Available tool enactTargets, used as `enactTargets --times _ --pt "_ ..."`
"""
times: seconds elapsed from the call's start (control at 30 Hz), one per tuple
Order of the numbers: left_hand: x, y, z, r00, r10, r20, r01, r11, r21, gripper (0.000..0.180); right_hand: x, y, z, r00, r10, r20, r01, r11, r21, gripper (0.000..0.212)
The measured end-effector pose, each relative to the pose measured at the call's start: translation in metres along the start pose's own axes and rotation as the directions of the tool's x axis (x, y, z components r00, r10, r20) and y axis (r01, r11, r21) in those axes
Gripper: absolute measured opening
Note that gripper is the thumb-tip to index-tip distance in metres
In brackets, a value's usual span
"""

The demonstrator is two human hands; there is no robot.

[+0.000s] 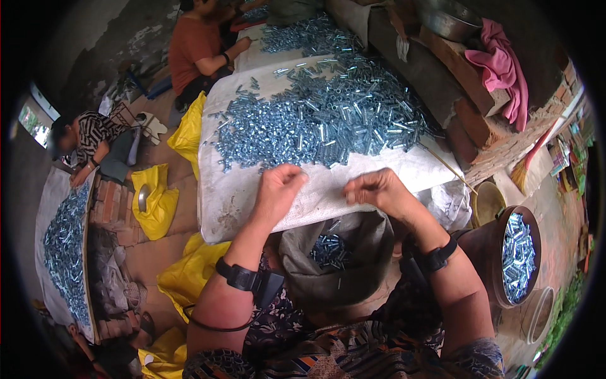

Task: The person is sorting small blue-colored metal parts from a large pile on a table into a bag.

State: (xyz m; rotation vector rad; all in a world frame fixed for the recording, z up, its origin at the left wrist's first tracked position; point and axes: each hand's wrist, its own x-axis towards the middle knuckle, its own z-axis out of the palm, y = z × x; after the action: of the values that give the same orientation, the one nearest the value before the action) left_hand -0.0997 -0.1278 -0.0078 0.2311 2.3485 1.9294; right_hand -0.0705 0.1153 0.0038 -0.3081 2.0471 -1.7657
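Note:
My left hand point(279, 191) is over the near edge of a white-covered table point(379, 165), thumb and fingers pinched together; whatever they may hold is too small to make out. Facing it, my right hand point(379, 192) has its fingers curled and closed, slightly blurred, and their contents cannot be made out. Just beyond both hands spreads a heap of small bluish metal sleeves point(328, 120), mixed with smaller nut-like pieces on its left. Below my hands a dark cloth sack point(366, 278) gapes at my lap with several metal sleeves inside. One loose sleeve point(334, 224) shows at its mouth.
A bucket point(536, 252) of metal sleeves stands right, beside an empty-looking tub point(487, 203). A thin stick point(448, 167) crosses the table's right edge. Yellow bags point(154, 202) lie left. Two people point(196, 54) sit at heaps of pieces; bricks point(464, 69) rise right.

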Motion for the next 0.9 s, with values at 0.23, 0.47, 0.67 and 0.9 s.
enactTargets --times 0.23,0.47,0.67,0.9 --pt "0.033 -0.014 -0.007 0.903 0.418 -0.093 -0.198 0.599 0.776 0.019 0.043 0.009 -0.001 0.853 -0.408 -0.324 0.226 0.85 -0.476 0.025" --pt "0.046 -0.018 0.012 0.884 0.452 0.117 -0.27 0.289 0.919 0.016 0.07 0.023 0.003 0.726 -0.683 -0.082 0.197 0.321 -0.926 0.03" --pt "0.049 -0.024 0.019 0.859 0.486 0.16 -0.344 0.316 0.884 0.01 0.066 0.021 -0.005 0.743 -0.667 -0.049 0.267 0.363 -0.893 0.031" --pt "0.048 -0.028 0.02 0.835 0.525 0.166 -0.368 0.308 0.877 0.015 0.06 0.033 -0.014 0.715 -0.663 -0.221 0.32 0.591 -0.74 0.024"
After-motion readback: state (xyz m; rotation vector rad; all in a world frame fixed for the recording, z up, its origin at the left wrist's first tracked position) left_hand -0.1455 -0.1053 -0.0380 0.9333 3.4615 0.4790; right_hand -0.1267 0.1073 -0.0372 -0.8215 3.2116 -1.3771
